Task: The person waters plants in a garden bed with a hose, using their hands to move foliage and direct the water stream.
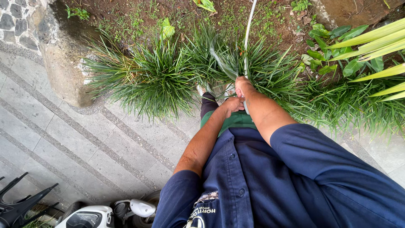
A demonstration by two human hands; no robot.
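Head view shows the left hand (233,104) curled low against the white hose (249,29), the right hand (243,85) closed on it just above, water spraying onto the grass clumps (156,78) beyond, where the hose crosses bare soil (139,12).

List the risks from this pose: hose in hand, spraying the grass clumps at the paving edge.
1. The right hand grips the white hose close to the grass clumps; the spray could overshoot onto the grey paving and make it slippery.
2. The shoes stand right under the spray and may get soaked.
3. The left hand only rests near the hose, so grip could slip.
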